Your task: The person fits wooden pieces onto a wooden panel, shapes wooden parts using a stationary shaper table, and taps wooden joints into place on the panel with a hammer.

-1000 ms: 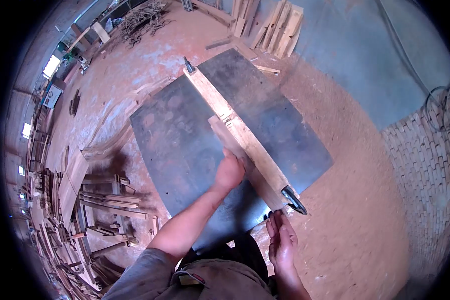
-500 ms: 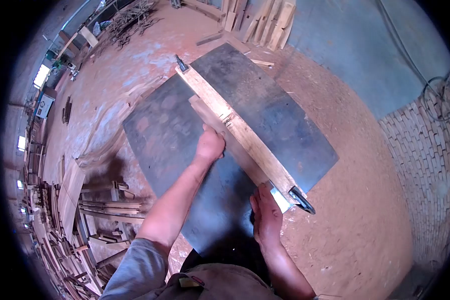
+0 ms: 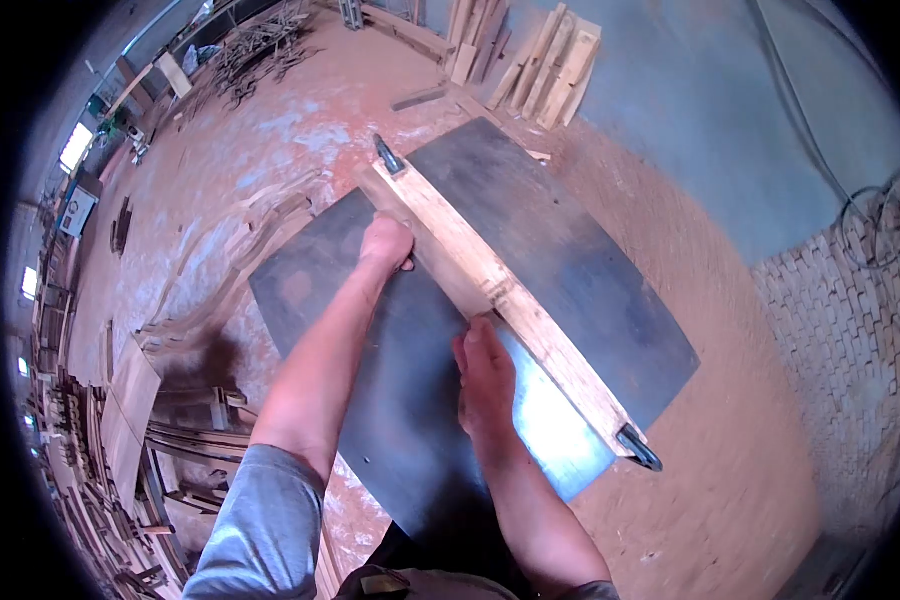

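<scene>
A thin wooden board [image 3: 438, 268] lies along the near side of a pale wooden batten [image 3: 460, 240], which runs diagonally across a dark flat tabletop [image 3: 610, 290]. My left hand [image 3: 386, 242] is closed at the board's near edge, toward its far end. At the board's near end is my right hand [image 3: 487, 372], its fingers bent and held together against the wood; the fingertips are partly hidden. A black clamp [image 3: 388, 156] grips the batten's far end, and another clamp [image 3: 640, 448] its near end. Around the batten's middle shows a dark notch.
Several planks [image 3: 555, 65] lean on the blue-grey wall at the back. Stacked timber [image 3: 195, 440] fills the left side, with curved wooden pieces [image 3: 235, 255] on the floor. A wall of small stacked blocks [image 3: 840, 320] and a hanging cable [image 3: 790, 90] are on the right.
The board has slid along the batten toward the far left clamp, both hands moving with it. More bright, bare tabletop shows beside the near end of the batten.
</scene>
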The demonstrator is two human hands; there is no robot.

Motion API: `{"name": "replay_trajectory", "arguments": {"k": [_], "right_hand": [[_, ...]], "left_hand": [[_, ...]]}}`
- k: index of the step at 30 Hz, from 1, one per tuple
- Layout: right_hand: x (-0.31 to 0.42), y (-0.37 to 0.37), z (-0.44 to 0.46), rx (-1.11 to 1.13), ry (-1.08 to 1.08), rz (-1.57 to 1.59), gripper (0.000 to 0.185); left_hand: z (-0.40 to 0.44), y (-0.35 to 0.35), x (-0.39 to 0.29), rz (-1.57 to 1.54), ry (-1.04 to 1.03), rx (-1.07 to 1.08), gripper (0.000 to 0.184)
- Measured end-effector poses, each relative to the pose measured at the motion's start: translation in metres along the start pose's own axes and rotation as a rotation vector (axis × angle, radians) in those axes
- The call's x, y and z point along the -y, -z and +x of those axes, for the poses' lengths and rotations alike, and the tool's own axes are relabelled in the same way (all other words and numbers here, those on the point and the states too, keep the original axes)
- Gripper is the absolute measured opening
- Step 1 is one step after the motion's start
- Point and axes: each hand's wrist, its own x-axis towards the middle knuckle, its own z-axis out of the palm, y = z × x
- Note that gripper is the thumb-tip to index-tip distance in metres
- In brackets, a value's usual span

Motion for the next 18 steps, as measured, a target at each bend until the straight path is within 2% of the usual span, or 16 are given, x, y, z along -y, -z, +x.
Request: {"name": "replay_trajectory", "arguments": {"k": [2,3,6,9,12,13,16,18], "right_hand": [[-0.015,-0.013,0.015,-0.044,0.060,-0.018,0.030],[-0.020,-0.017,0.022,0.020,0.051,-0.030,0.029],[-0.025,-0.037,0.050,0.172,0.010,-0.059,0.029],[-0.027,-0.054,0.052,0.239,-0.128,-0.160,0.033],[-0.009,-0.049,-0.004,0.297,-0.091,-0.303,0.037],[-0.001,-0.041,-0.027,0.277,-0.123,-0.282,0.038],[0.016,-0.008,-0.081,0.222,-0.181,-0.284,0.039],[0.014,0.014,-0.102,0.208,-0.183,-0.330,0.038]], "left_hand": [[0.021,0.014,0.003,0.052,-0.001,0.089,0.044],[0.029,0.021,0.004,0.078,-0.006,0.131,0.047],[0.017,0.023,-0.019,0.042,0.117,0.022,0.063],[0.019,0.011,-0.013,0.177,0.107,-0.142,0.076],[0.041,0.022,0.020,0.036,0.093,0.025,0.074],[0.017,0.055,0.024,-0.206,0.043,0.343,0.059],[-0.034,0.075,0.097,-1.030,-0.065,0.592,0.046],[-0.093,0.092,0.139,-1.214,-0.164,0.665,0.045]]}}
